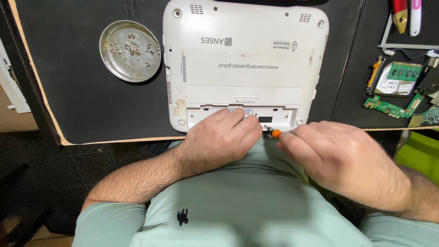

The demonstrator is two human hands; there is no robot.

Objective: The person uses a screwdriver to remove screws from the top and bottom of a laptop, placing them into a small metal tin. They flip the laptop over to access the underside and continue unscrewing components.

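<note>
Both my hands worked at the near edge of the upturned white laptop (247, 64) on the counter: left hand (219, 142) curled, fingertips in the open bay, right hand (338, 160) pinching an orange-collared screwdriver (273, 132). I judged a slipping tip could scar the casing.

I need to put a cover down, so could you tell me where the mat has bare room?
Bare mat lies below the screw dish, left of the laptop. A narrow strip runs between laptop and circuit boards. Both hands crowd the laptop's near edge.
</note>
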